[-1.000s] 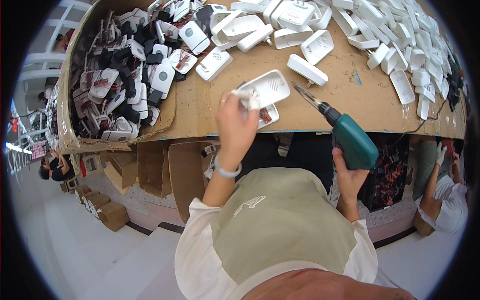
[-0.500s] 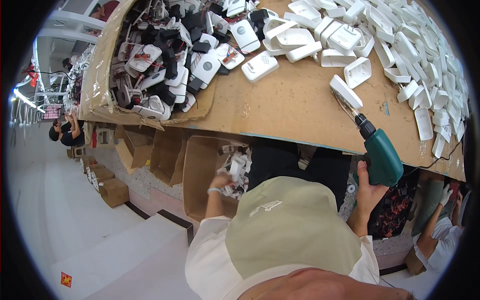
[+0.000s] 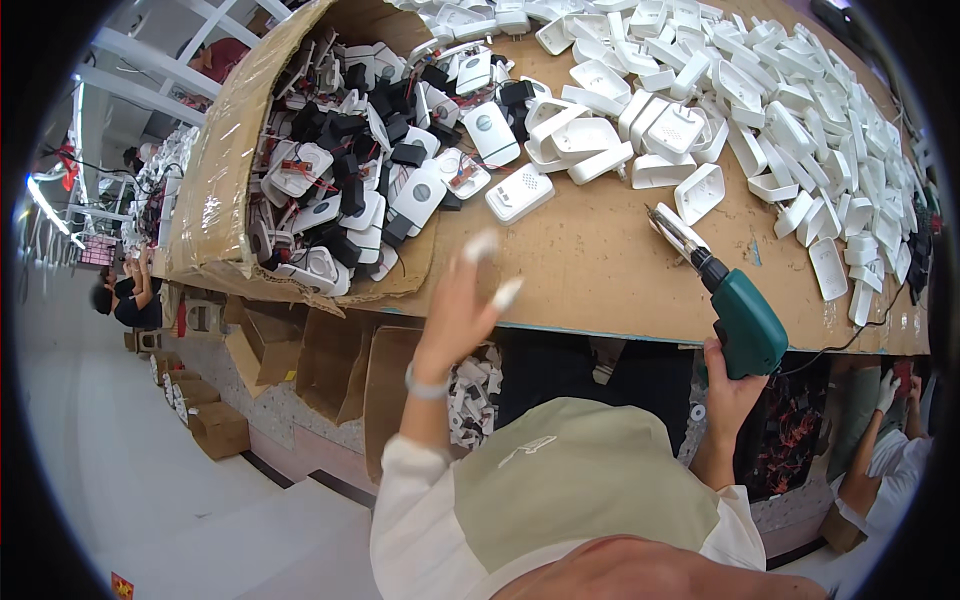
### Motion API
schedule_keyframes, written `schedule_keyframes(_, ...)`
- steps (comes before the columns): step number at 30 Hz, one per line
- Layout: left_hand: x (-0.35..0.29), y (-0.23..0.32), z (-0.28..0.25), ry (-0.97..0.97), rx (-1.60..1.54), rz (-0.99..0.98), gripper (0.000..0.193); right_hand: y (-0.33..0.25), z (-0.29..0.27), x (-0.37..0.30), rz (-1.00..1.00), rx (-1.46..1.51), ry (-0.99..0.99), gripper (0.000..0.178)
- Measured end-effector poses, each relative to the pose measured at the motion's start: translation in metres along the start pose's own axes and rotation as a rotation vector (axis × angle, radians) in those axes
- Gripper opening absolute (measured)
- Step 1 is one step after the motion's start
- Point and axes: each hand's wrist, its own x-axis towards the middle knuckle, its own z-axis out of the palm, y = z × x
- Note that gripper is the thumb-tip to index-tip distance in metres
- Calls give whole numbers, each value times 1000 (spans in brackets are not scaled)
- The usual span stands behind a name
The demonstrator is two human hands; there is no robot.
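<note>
My right hand [image 3: 732, 388] is wrapped round the handle of a green electric screwdriver [image 3: 752, 325]. Its long metal bit [image 3: 682, 236] points away over the table, close to an open white plastic shell [image 3: 698, 193]. My left hand [image 3: 462, 305], blurred by motion, is above the table's near edge with fingers apart. White covers sit on its fingertips, and I see nothing held in it. The nearest thing to it is a white case [image 3: 520, 193] lying face up, with small holes in its surface.
A cardboard box [image 3: 215, 215] at the left holds white cases, black blocks and red wires. White shells [image 3: 790, 140] are heaped on the right of the table [image 3: 590, 270]. Below stands a carton [image 3: 388, 385] with white parts. Another person [image 3: 890, 460] works at the lower right.
My left hand has risen from the carton below to above the table edge. The screwdriver has moved slightly farther over the table, and the shell at its bit no longer shows plainly. The view has shifted.
</note>
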Motion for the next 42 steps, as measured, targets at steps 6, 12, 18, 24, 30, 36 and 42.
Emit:
schedule_keyframes(6, 65, -39, 59, 28, 425, 179, 56, -8, -6, -10, -94, 24, 72, 26)
schedule_keyframes(12, 47, -23, 72, -313, -127, 322, 39, 14, -27, -4, 77, -42, 107, 27)
schedule_keyframes(18, 91, 12, 80, -414, -182, 196, 24, 5, -15, 0, 46, -27, 150, 21)
schedule_keyframes(24, 83, 7, 86, -246, -133, 252, 25, 15, -25, -7, 53, -25, 154, 25)
schedule_keyframes(30, 117, -56, 39, 263, 684, 50, 26, 21, -27, -3, 14, -48, 128, 27)
schedule_keyframes(36, 96, -55, 31, 153, 563, 49, 13, 19, -16, -3, -3, -39, 119, 29)
schedule_keyframes(42, 38, -22, 32, 134, 293, -62, 20, 14, -16, -3, 52, 15, 69, 26)
